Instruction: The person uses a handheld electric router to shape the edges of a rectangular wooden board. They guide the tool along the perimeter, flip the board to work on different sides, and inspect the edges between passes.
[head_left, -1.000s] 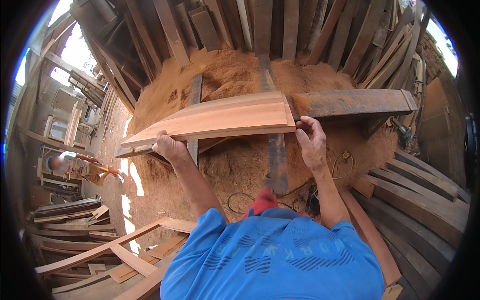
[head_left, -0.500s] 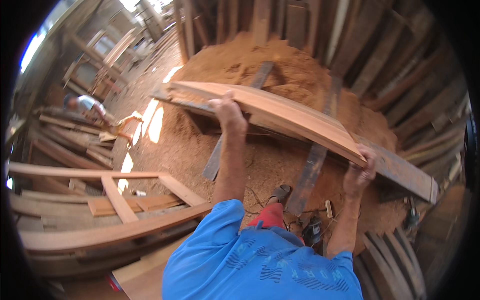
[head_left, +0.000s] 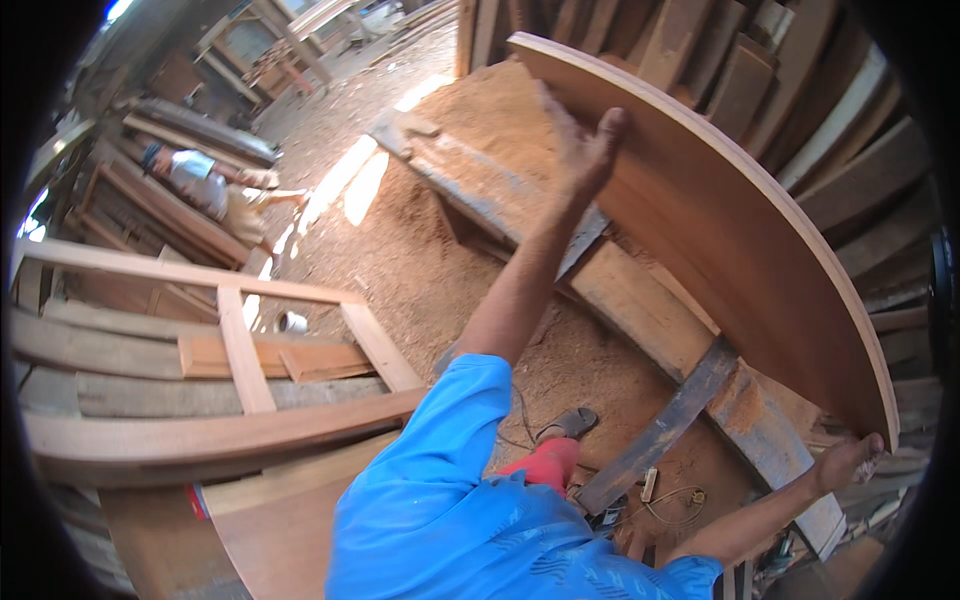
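A wide brown wooden board point(head_left: 720, 240) is tilted up, its broad face toward me and its pale long edge uppermost. My left hand point(head_left: 588, 155) holds it near the left end, thumb up against the face; the other fingers are blurred. My right hand point(head_left: 852, 466) grips the board's lower right corner, with its fingers partly hidden. Beneath the board lies a low bench of long planks point(head_left: 640, 305), dusty with sawdust. A dark crosspiece point(head_left: 665, 425) runs from the bench toward my feet.
A jointed wooden frame point(head_left: 230, 420) rests on stacked planks at my left. Sawdust point(head_left: 490, 120) is heaped behind the bench, and upright boards point(head_left: 740, 90) lean along the back. A cable point(head_left: 680, 505) lies near my sandalled foot point(head_left: 568, 423). Another person point(head_left: 210, 190) sits at far left.
The board has swung from nearly flat above the bench to tilted up, and moved to the right. Both hands moved right with it, the right one lower. More of the bench now shows.
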